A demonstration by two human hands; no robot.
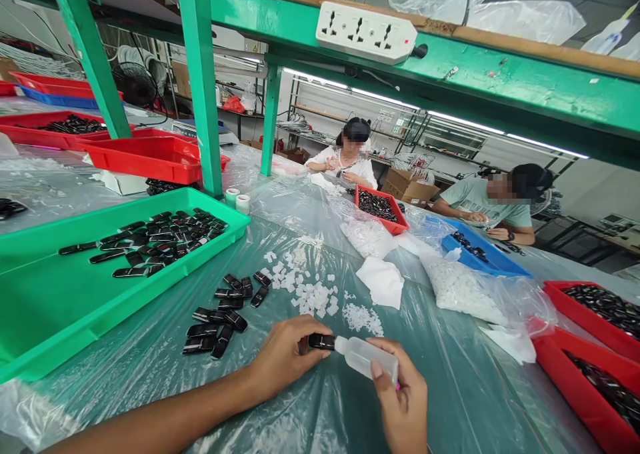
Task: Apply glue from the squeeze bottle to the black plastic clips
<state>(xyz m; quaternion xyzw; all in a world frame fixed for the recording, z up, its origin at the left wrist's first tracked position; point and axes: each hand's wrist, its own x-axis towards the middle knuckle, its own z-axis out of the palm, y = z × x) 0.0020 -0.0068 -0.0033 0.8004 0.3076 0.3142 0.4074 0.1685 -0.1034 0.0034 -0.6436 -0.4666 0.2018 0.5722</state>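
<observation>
My left hand (285, 354) pinches a small glossy black plastic part (321, 342) between thumb and fingers. In my right hand (403, 394) is a translucent white squeeze bottle (367, 359), tilted so its nozzle meets or nearly meets the black part's right end. Left of my hands lies a loose group of similar black parts (225, 314). Beyond them, small white translucent pieces (315, 299) are scattered, with a heap of finer white bits (363, 319) beside. At the left, a green tray (95, 314) holds many more black parts.
A green metal frame (200, 87) with a power strip (367, 33) crosses above. Red trays (575, 374) of black parts stand at right, near a bag of white pieces (460, 287). Two people (353, 157) sit across the plastic-covered table. A white paper (381, 282) lies mid-table.
</observation>
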